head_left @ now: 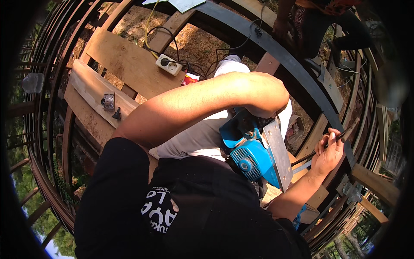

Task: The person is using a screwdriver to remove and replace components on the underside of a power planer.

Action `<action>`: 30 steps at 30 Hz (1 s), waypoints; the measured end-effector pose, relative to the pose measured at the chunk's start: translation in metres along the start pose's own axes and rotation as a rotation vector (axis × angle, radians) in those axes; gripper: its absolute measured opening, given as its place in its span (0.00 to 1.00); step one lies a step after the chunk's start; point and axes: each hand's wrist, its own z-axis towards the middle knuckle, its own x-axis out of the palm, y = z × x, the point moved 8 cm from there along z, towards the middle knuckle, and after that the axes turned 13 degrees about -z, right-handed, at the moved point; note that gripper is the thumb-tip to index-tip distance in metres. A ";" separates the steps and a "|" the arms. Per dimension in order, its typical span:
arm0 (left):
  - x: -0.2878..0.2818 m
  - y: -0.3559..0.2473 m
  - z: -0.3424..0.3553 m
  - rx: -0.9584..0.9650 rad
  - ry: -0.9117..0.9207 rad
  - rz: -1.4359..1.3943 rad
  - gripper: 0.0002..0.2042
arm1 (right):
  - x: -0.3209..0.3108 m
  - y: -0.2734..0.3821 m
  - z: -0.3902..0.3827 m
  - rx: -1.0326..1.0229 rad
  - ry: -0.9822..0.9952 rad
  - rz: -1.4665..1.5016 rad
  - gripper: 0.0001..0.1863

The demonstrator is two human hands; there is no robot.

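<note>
A blue electric planer [252, 159] is tipped on its side at my lap, its flat metal sole [277, 153] turned outward to the right. My left hand [266, 112] bends down over the planer's upper end and grips it there; most of its fingers are hidden. Off to the right, my right hand [328, 151] is closed around a thin dark rod-like tool [345, 133], with a brownish end sticking out past the fingers. A thin dark length also runs from this hand toward the planer's sole.
Wooden boards [125, 60] lie at left, bearing a small metal piece [108, 102] and a black knob [117, 113]. A white power strip [168, 64] with cords sits beyond my left arm. A dark curved beam [297, 67] crosses at right, near another person's legs [310, 34].
</note>
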 end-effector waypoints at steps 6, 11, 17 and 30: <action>-0.002 0.005 0.011 -0.005 0.101 -0.066 0.11 | -0.007 -0.012 -0.001 0.055 -0.019 0.082 0.07; -0.040 0.020 -0.007 0.086 -0.227 -0.369 0.09 | 0.001 -0.019 -0.001 0.063 0.031 0.122 0.08; -0.078 0.159 -0.179 -0.062 -1.132 -1.011 0.09 | -0.009 -0.037 -0.008 0.086 0.040 0.013 0.07; 0.124 0.457 -0.348 -1.262 -1.552 -0.515 0.12 | -0.007 -0.043 -0.013 0.194 -0.056 -0.279 0.09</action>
